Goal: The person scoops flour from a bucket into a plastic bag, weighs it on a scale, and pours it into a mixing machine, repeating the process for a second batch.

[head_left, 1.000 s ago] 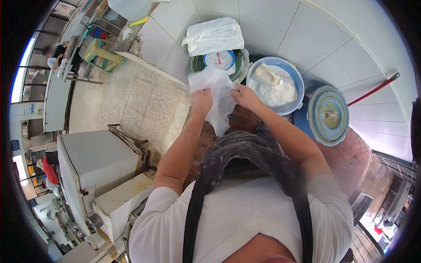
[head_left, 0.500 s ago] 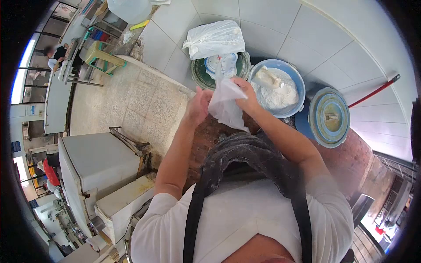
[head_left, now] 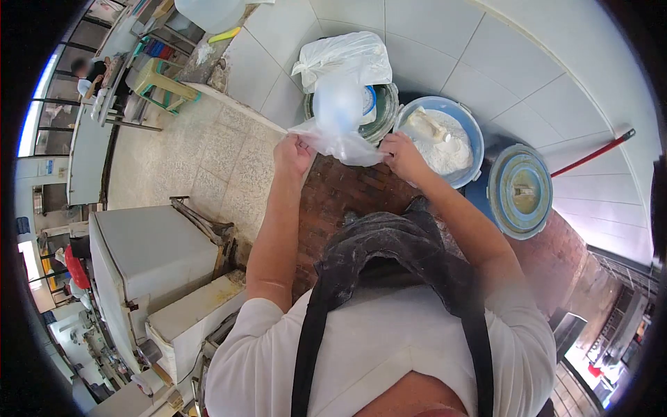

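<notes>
A thin clear plastic bag (head_left: pixel 340 135) is stretched between my two hands, puffed out away from me. My left hand (head_left: pixel 294 154) pinches one edge of its mouth, and my right hand (head_left: pixel 403 157) pinches the opposite edge. Behind the bag stands a dark green bucket (head_left: pixel 389 115), partly hidden, with a blue-and-white round object (head_left: pixel 369 103) on top. A full white plastic bag (head_left: pixel 354 57) lies at the back of that bucket. Just beyond my right hand is a blue tub (head_left: pixel 474 139) of white powder (head_left: pixel 445 149), with a scoop (head_left: pixel 425 126) resting in it.
A lidded blue bucket (head_left: pixel 520 191) stands at the right, near a red stick (head_left: pixel 590 154) against the tiled wall. To the left are a white cabinet (head_left: pixel 156 240) and a yellow-green stool (head_left: pixel 163 85). Another person (head_left: pixel 89 76) sits far off at the upper left.
My hands have moved apart, drawing the clear bag's mouth wide. The bag, hanging limp between close hands before, is now puffed out over the green bucket.
</notes>
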`<state>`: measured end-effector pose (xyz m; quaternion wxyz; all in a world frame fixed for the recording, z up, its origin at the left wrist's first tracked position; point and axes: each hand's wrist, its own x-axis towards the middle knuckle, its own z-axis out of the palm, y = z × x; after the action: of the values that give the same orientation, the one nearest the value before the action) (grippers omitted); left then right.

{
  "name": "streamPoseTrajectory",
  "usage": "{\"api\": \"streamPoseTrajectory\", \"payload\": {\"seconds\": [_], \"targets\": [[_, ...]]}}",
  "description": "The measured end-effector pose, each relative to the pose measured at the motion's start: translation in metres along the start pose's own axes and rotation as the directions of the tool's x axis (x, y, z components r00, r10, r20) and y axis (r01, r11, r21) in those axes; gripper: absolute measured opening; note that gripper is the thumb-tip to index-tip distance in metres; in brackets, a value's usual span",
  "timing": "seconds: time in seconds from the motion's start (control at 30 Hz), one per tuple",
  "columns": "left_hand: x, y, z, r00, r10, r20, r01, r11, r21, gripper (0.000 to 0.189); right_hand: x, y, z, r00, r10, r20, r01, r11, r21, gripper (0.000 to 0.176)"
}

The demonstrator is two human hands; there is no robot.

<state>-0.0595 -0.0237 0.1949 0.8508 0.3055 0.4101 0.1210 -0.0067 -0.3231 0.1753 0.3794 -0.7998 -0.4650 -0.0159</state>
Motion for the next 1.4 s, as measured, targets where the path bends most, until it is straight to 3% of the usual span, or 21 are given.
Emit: {"api": "streamPoseTrajectory", "payload": {"seconds": [0.1,0.17,0.2,0.27,0.33,0.47,0.53,0.6,0.67,0.7,0.8,0.83,0.93,1.0,1.03,1.1,1.17,1.23,1.3,1.37,1.4], "targets": [[0.005,-0.019,-0.005,0.976,0.034,0.216,-0.035,0.999,0.001,0.02,0.002,0.002,0.004,0.984,0.164,0.071,-0.173,0.973,0.151,0.036],[0.002,-0.04,-0.002,0.952,0.029,0.306,-0.041,0.999,0.031,0.022,0.027,-0.032,-0.012,0.844,0.387,0.37,-0.531,0.512,0.675,0.045],[-0.011,-0.051,0.007,0.939,0.064,0.339,-0.116,0.984,0.136,0.021,0.034,-0.033,-0.002,0.842,0.395,0.366,-0.533,0.509,0.676,0.045],[-0.03,-0.057,0.02,0.919,0.079,0.387,-0.183,0.953,0.24,0.02,0.045,-0.025,0.019,0.985,0.173,0.004,-0.157,0.884,0.44,0.049],[-0.042,-0.055,0.027,0.942,0.185,0.28,-0.3,0.839,0.454,0.019,0.046,-0.023,0.035,0.949,0.301,-0.093,-0.254,0.905,0.341,0.049],[0.014,-0.032,-0.028,0.921,0.29,0.258,-0.388,0.653,0.651,0.022,0.035,-0.014,0.004,0.785,0.608,-0.118,-0.597,0.794,0.117,0.049],[0.012,-0.015,-0.041,0.962,0.233,-0.146,-0.165,0.914,0.37,0.019,0.014,0.022,0.008,0.789,0.579,-0.204,-0.592,0.806,0.0,0.051],[0.051,-0.008,-0.084,0.971,0.203,-0.129,-0.161,0.947,0.278,0.02,-0.01,0.06,0.016,0.786,0.586,-0.199,-0.611,0.786,-0.098,0.052],[0.045,0.0,-0.087,0.977,0.182,-0.11,-0.16,0.971,0.178,0.023,-0.021,0.077,0.018,0.618,0.786,-0.037,-0.781,0.606,-0.152,0.055],[0.03,-0.001,-0.065,0.976,0.172,-0.136,-0.149,0.975,0.163,0.024,-0.017,0.072,0.022,0.627,0.779,-0.03,-0.773,0.616,-0.151,0.055],[0.008,-0.024,-0.033,0.981,0.192,-0.036,-0.169,0.928,0.333,0.027,0.016,-0.01,0.008,0.939,0.3,-0.167,-0.329,0.926,-0.184,0.048],[-0.001,-0.036,-0.021,0.982,0.186,-0.036,-0.163,0.928,0.336,0.027,0.028,-0.032,0.01,0.978,0.102,-0.184,-0.129,0.981,-0.142,0.043],[-0.037,-0.041,0.022,0.991,0.12,0.053,-0.13,0.849,0.512,0.019,0.053,-0.078,0.016,0.994,0.037,-0.103,-0.063,0.965,-0.255,0.031],[-0.063,-0.03,0.03,0.848,0.159,0.505,-0.528,0.333,0.782,0.028,0.058,-0.044,0.043,0.963,0.251,-0.104,-0.269,0.833,-0.483,0.03],[-0.062,-0.028,0.023,0.846,0.157,0.509,-0.531,0.334,0.779,0.028,0.063,-0.026,0.037,0.929,0.368,-0.027,-0.34,0.825,-0.452,0.026],[-0.043,-0.018,-0.014,0.793,0.261,0.55,-0.506,-0.22,0.834,0.017,0.06,0.009,0.025,0.854,0.514,0.083,-0.452,0.81,-0.374,0.021],[0.027,-0.032,-0.116,0.554,0.384,0.739,-0.558,-0.487,0.672,0.015,0.037,0.022,0.022,0.8,0.6,0.035,-0.554,0.758,-0.344,0.017],[0.043,-0.018,-0.155,0.806,0.314,0.502,-0.312,-0.495,0.811,0.017,0.018,0.045,0.031,0.802,0.587,0.107,-0.507,0.765,-0.397,0.016],[0.095,0.005,-0.186,0.721,0.359,0.593,-0.365,-0.531,0.765,0.023,0.025,0.052,0.032,0.828,0.544,0.138,-0.445,0.786,-0.429,0.016],[-0.002,0.052,-0.074,0.608,0.619,0.497,-0.5,-0.188,0.846,0.029,0.058,0.02,0.007,0.871,0.49,0.032,-0.45,0.824,-0.344,0.026],[-0.045,0.069,-0.027,0.443,0.721,0.534,-0.62,-0.184,0.763,0.031,0.085,-0.011,-0.019,0.883,0.468,-0.043,-0.46,0.844,-0.277,0.032]]}}
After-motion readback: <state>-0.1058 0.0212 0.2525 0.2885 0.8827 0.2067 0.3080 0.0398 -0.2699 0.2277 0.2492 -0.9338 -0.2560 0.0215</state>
